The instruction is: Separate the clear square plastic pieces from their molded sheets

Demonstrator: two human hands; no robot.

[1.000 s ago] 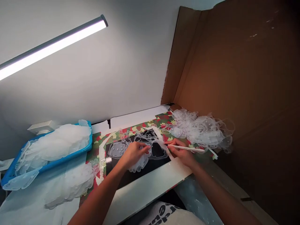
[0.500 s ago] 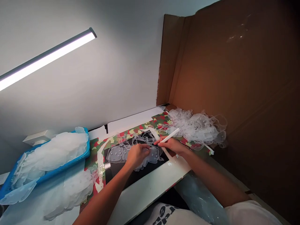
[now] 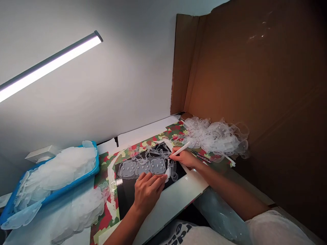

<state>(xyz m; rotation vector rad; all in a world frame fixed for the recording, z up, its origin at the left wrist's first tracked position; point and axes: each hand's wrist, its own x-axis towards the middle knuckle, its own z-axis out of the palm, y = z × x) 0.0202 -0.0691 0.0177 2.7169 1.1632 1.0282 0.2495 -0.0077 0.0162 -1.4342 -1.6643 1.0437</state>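
Note:
My right hand (image 3: 185, 158) grips a slim white pen-shaped tool (image 3: 182, 149), its tip pointing down and left over the right side of a black mat (image 3: 127, 199). My left hand (image 3: 149, 188) is palm-down at the mat's near side. Its fingertips are closed on the edge of a small translucent plastic piece (image 3: 167, 173), mostly seen edge-on. Just beyond those fingers lies a row of three translucent square pieces with small raised dots (image 3: 157, 166). Thin clear offcut strips (image 3: 153, 151) curl along the mat's far edge.
A blue basket (image 3: 74, 180) heaped with translucent pieces stands at left, a loose pile (image 3: 79, 212) in front of it. Tangled clear scraps (image 3: 217, 136) lie at right against a tall cardboard panel (image 3: 245, 75). A dark, thin tool (image 3: 201, 156) rests near my right wrist.
My left hand has drawn back toward me and turned palm-down, uncovering the row of square pieces. The pen-shaped tool in my right hand has shifted slightly left and down.

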